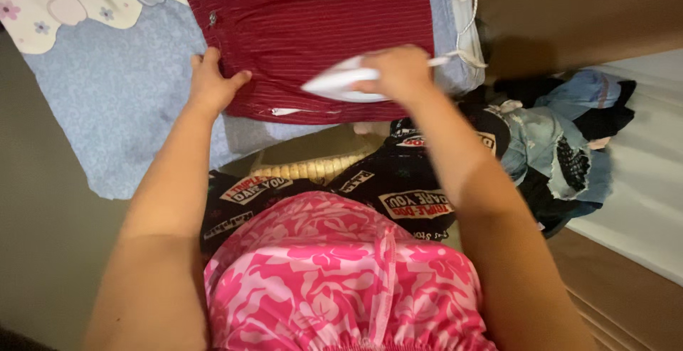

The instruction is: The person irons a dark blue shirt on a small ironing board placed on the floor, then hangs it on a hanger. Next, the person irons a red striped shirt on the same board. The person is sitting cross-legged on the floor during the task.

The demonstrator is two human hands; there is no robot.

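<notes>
**Ironing a dark red striped garment, partly pressed**

The person's right hand is wrapped around the handle of a white clothes iron, its pointed nose aimed left and its soleplate down on the dark red striped garment. The left hand lies flat with fingers spread on the garment's left edge, pinning the cloth to the pale blue ironing cover beneath it.

The garment is spread across the cover, just beyond the person's body, and the iron sits near its lower hem. The fabric above the iron looks mostly flat, though a fold or seam shows near the top, so the pressing appears to be under way rather than finished; blur hides finer creases. To the right, well apart from the iron, a heap of denim and dark clothes lies crumpled, seemingly not yet ironed.
</notes>
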